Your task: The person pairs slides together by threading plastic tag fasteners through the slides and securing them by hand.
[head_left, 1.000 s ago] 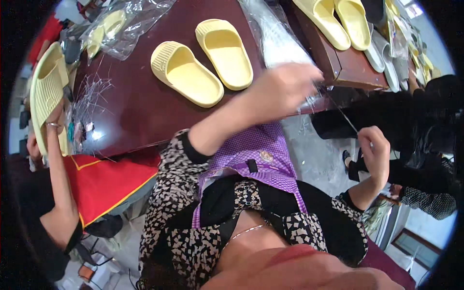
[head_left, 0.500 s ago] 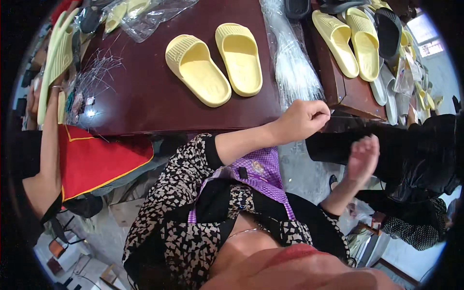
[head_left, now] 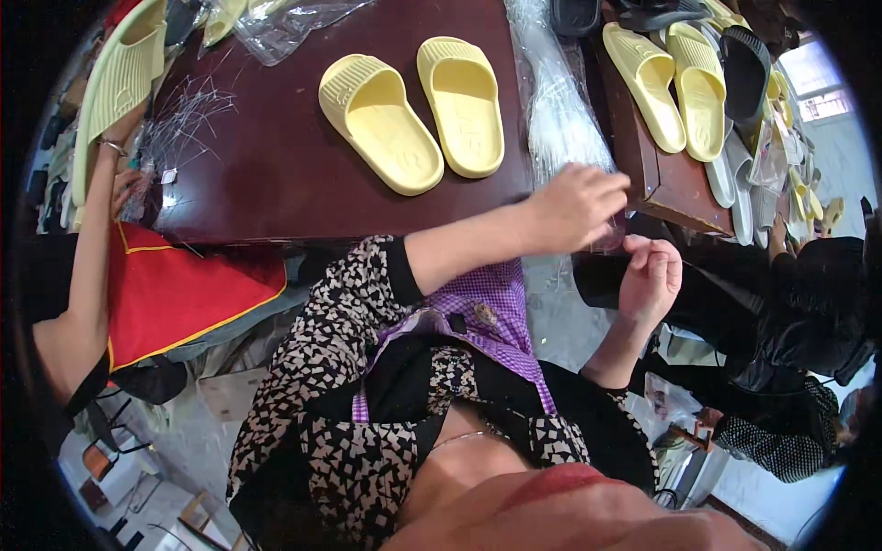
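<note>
My left hand (head_left: 574,208) reaches across beside the table's front right corner, fingers bent and the upper ones a little apart. Its thumb side looks pinched, but what it holds, if anything, is too fine to make out. Close below and to its right is my right hand (head_left: 652,280), raised with curled fingers and thumb together; anything in them is too small to see. A bundle of clear plastic strands (head_left: 562,124) in a clear wrapper lies just beyond my left hand. A pair of yellow slide sandals, the left one (head_left: 390,138) and the right one (head_left: 466,115), rests on the dark red table (head_left: 276,138).
Loose thin strands (head_left: 197,115) and clear bags (head_left: 299,28) lie at the table's left. At left, a co-worker's arm (head_left: 92,248) holds up a yellow slide (head_left: 119,87). More yellow slides (head_left: 698,101) stand on a brown surface at right. People in black are at the right.
My right hand has moved left and up, close to my left hand, and its fingers have curled. My left hand's fingers have loosened slightly. The co-worker's slide has shifted.
</note>
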Available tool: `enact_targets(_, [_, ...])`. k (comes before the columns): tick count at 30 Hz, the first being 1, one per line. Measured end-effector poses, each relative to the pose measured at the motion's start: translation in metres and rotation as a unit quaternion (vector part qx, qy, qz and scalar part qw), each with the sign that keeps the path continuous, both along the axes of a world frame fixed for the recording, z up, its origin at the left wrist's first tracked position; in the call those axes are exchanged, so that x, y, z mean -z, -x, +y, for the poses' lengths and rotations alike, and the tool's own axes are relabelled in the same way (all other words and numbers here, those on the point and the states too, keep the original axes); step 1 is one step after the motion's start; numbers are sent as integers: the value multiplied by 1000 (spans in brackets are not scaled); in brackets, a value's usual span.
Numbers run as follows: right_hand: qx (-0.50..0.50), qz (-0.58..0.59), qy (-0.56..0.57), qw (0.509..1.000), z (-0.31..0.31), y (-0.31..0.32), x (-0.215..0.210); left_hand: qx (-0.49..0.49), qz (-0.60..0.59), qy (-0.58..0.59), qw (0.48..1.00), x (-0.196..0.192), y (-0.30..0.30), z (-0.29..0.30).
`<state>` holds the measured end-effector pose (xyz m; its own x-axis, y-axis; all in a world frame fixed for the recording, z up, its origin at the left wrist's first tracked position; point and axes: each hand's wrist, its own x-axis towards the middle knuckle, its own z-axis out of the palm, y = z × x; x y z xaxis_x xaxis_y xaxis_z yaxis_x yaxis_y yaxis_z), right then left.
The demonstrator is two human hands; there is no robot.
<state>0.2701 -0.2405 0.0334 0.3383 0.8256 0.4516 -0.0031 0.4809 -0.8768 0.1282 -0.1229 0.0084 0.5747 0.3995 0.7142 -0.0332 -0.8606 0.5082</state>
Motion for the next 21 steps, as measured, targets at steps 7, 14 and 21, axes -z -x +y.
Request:
enact_targets(7, [85, -136, 158, 974, -36, -28, -24, -119, 224, -99, 962, 40, -6, 38])
enact_targets(14, [258, -134, 261, 921, -69, -75, -33, -129, 227, -105, 960, 45, -10, 38])
enact_targets(21, [201, 76, -68, 974, -104, -132, -51, -121, 195, -87, 969, 45, -7, 38])
